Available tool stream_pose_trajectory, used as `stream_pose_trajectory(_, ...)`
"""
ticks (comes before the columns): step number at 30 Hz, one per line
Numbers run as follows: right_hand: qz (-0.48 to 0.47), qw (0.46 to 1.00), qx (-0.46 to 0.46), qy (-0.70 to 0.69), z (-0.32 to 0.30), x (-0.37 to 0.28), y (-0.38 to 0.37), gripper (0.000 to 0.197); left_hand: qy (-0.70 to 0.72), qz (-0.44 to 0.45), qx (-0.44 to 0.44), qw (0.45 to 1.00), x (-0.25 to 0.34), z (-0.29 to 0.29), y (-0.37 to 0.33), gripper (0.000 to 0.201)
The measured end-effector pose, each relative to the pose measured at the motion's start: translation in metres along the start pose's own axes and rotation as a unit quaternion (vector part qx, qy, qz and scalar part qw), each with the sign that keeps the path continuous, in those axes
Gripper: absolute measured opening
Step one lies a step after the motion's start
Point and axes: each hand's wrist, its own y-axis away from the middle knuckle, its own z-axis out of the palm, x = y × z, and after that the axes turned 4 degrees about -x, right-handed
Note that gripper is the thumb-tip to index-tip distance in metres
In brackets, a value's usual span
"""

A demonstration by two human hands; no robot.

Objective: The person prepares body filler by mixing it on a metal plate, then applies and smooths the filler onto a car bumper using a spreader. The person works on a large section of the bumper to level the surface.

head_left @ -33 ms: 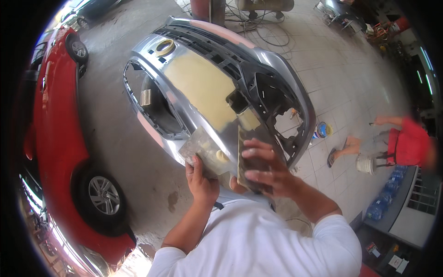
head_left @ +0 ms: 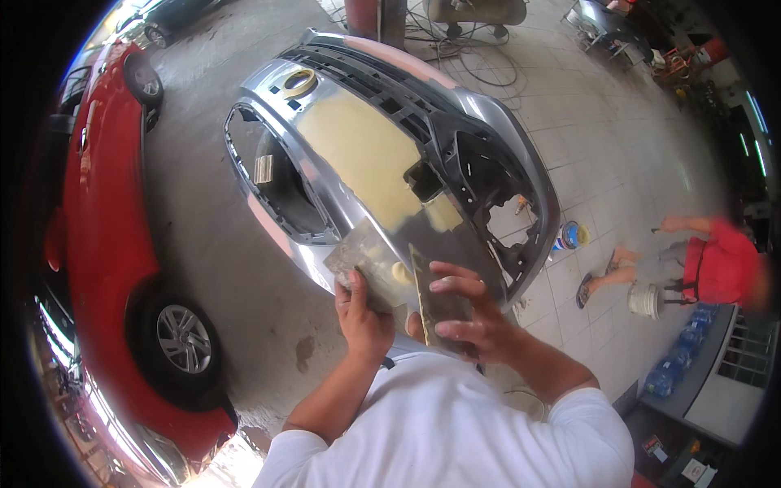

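My left hand [head_left: 364,325] grips a flat, pale translucent plate [head_left: 358,250] by its near edge, thumb on top. A dab of yellowish putty [head_left: 401,273] sits on that plate. In my right hand [head_left: 484,313] is a dark, flat spreader [head_left: 443,309] with a pale smeared edge, held steeply tilted beside the plate; its fingers spread over the dark face. Beyond both hands lies a grey car bumper [head_left: 506,118] with a broad yellow putty patch [head_left: 358,159] and pinkish areas. A roll of yellow tape [head_left: 310,88] rests on its far part.
A red car [head_left: 114,203] stands along the left. At right, a person in red [head_left: 720,260] sits by a white bucket [head_left: 644,301]. A can [head_left: 573,236] is on the floor by the bumper. Blue bottles [head_left: 679,354] line the lower right; a hose [head_left: 488,77] coils at the back.
My right hand has tipped the spreader more edge-on, and its fingers have shifted on the dark face. My left hand still holds the plate; the whole view has shifted slightly.
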Motion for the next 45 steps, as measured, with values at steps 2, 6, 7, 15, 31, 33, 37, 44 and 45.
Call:
stream_pose_trajectory(2, 0.084, 0.995, 0.052, 0.024, 0.031, 0.007, 0.035, 0.07, -0.065, 0.022, -0.041, 0.997, -0.007, 0.012, 0.009, 0.037)
stream_pose_trajectory(6, 0.224, 0.938, -0.095, 0.246, 0.0, 0.007, 0.044, 0.056, -0.065, 0.021, -0.1, 0.993, 0.008, 0.019, 0.032, 0.035)
stream_pose_trajectory(7, 0.237, 0.899, -0.164, 0.33, -0.009, 0.01, 0.039, 0.054, -0.072, 0.029, -0.115, 0.99, 0.014, 0.014, 0.029, 0.036)
stream_pose_trajectory(15, 0.233, 0.907, -0.142, 0.321, -0.033, 0.158, -0.114, 0.063, -0.126, 0.023, -0.059, 0.99, 0.088, -0.051, -0.028, 0.035)
stream_pose_trajectory(31, 0.197, 0.8, -0.356, 0.442, 0.046, 0.388, -0.295, 0.067, -0.184, 0.053, 0.131, 0.973, 0.181, -0.178, -0.062, 0.033)
stream_pose_trajectory(33, 0.177, 0.806, -0.359, 0.436, 0.039, 0.373, -0.279, 0.061, -0.168, 0.054, 0.131, 0.976, 0.175, -0.172, -0.058, 0.033)
stream_pose_trajectory(37, 0.121, 0.837, -0.33, 0.419, 0.016, 0.351, -0.221, 0.055, -0.152, 0.054, 0.118, 0.98, 0.152, -0.164, -0.053, 0.032)
stream_pose_trajectory(44, 0.106, 0.849, -0.288, 0.429, -0.007, 0.268, -0.138, 0.058, -0.16, 0.063, 0.073, 0.982, 0.12, -0.125, -0.032, 0.031)
stream_pose_trajectory(45, 0.11, 0.847, -0.286, 0.434, -0.008, 0.259, -0.126, 0.055, -0.166, 0.062, 0.07, 0.982, 0.116, -0.12, -0.027, 0.031)
